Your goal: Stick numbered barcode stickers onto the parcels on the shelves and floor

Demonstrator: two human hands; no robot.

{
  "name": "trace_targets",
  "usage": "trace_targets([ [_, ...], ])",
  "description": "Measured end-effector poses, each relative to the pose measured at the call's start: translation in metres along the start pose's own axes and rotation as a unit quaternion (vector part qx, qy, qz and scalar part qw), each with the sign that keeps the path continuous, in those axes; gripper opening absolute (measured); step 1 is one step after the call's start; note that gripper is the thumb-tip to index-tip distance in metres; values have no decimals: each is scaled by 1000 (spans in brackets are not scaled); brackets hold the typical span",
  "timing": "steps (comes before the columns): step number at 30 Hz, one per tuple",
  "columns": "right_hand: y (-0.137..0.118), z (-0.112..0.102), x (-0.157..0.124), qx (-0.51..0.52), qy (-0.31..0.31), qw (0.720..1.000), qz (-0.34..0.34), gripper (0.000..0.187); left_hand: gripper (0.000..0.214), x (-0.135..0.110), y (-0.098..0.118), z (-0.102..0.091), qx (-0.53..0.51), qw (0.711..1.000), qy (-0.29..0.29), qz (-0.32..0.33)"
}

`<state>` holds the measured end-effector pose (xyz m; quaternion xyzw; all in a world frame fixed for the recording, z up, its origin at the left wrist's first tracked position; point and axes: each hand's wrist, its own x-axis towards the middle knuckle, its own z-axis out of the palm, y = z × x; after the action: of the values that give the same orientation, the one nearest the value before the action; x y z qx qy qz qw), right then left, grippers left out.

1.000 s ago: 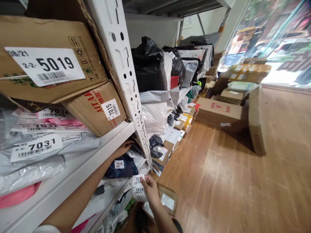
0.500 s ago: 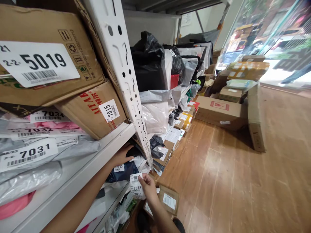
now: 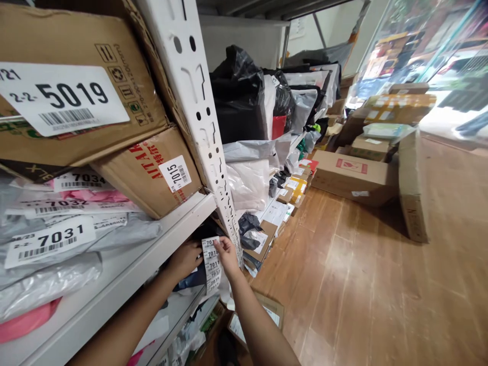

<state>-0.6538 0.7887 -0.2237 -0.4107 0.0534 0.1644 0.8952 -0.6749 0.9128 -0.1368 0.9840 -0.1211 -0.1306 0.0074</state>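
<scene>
A long strip of printed number labels hangs down from my right hand, whose thumb and finger pinch it near its top. Readable on it are 7018 and 7011. My left hand is just left of the strip, beneath the upper shelf, with its fingers curled in; whether they grip anything is hidden. Behind and below both hands lies a dark blue plastic parcel on the lower shelf, partly covered by the hand and the strip.
The white upright post stands right beside my hands. A labelled carton, 5019, and a smaller carton, 7015, sit on the upper shelf with bagged parcels. More cartons stand on the wooden floor.
My right hand has risen with the label strip, and more of the strip shows. My left hand has drawn back from the dark parcels toward the strip, and its fingers have curled.
</scene>
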Motion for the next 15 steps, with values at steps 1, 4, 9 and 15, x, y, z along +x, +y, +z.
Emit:
trace_targets([
  [1, 0, 0, 1, 2, 2, 1000, -5, 31, 23, -3, -1, 4, 16, 1000, 2, 4],
  [4, -1, -2, 2, 7, 2, 1000, -8, 27, 23, -7, -3, 14, 30, 999, 10, 13],
  [9, -1, -11, 1, 20, -3, 1000, 2, 26, 31, -15, -9, 34, 40, 995, 86, 30],
  [15, -1, -15, 1, 17, -11, 1000, 16, 23, 26, -22, -14, 47, 77, 989, 124, 17],
])
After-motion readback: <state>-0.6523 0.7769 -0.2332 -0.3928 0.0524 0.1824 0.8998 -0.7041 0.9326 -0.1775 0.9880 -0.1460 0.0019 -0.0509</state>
